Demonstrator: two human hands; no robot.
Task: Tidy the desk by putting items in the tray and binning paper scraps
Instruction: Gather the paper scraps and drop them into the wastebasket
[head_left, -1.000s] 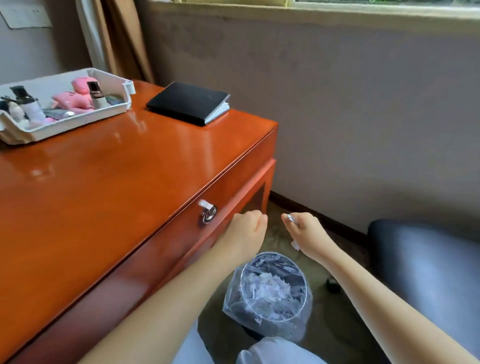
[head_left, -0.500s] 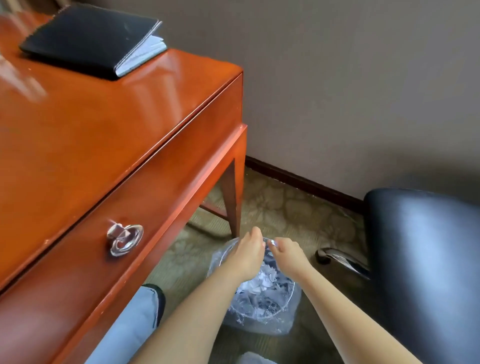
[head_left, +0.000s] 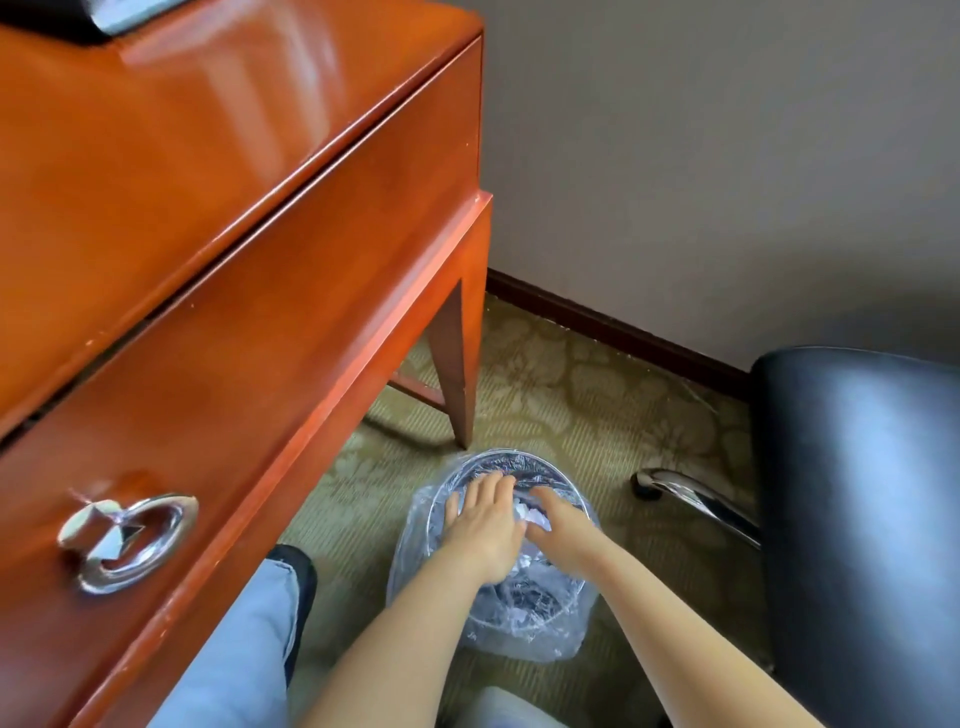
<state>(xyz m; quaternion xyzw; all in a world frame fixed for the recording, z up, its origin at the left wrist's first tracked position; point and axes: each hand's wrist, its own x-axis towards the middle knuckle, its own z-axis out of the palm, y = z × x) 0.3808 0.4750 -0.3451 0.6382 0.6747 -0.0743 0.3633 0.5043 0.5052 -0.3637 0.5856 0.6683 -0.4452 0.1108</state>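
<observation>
A small round bin (head_left: 521, 459) lined with a clear plastic bag stands on the carpet by the desk leg. White paper scraps (head_left: 536, 519) lie inside it. My left hand (head_left: 483, 525) is spread flat over the bin's mouth, fingers apart, with nothing in it. My right hand (head_left: 563, 532) reaches in beside it, fingertips pointing down at the scraps. Whether those fingers hold a scrap is hidden. The tray is out of view.
The orange wooden desk (head_left: 208, 171) fills the left, with a chrome ring handle (head_left: 124, 540) on its drawer and its leg (head_left: 457, 374) just behind the bin. A black chair (head_left: 857, 519) with a chrome base arm (head_left: 696, 499) stands at right. My knee (head_left: 234, 654) is under the desk.
Both hands have dropped from desk-edge height into the bin's mouth. My left hand went from a fist to spread fingers. The view tilted down, so the tray left the frame.
</observation>
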